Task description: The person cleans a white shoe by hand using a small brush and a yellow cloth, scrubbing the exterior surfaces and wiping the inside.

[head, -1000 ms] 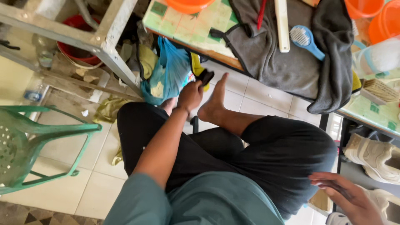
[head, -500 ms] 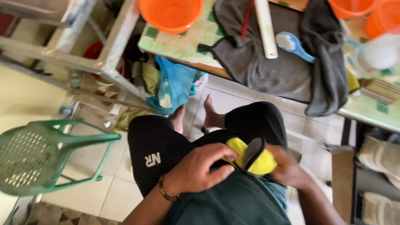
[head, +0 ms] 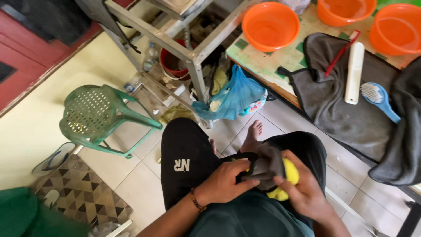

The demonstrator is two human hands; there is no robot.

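Both hands work a yellow-and-grey shoe (head: 274, 173) over the lap. Left hand (head: 226, 182) fingers clamped on its dark collar edge; right hand (head: 302, 191) fingers wrapped around the yellow end, thumb on top (grey cloth or lining bunched between the two grips). Step looks like wiping or fitting the cloth. Next move calls for a steady left grip while the right rubs.
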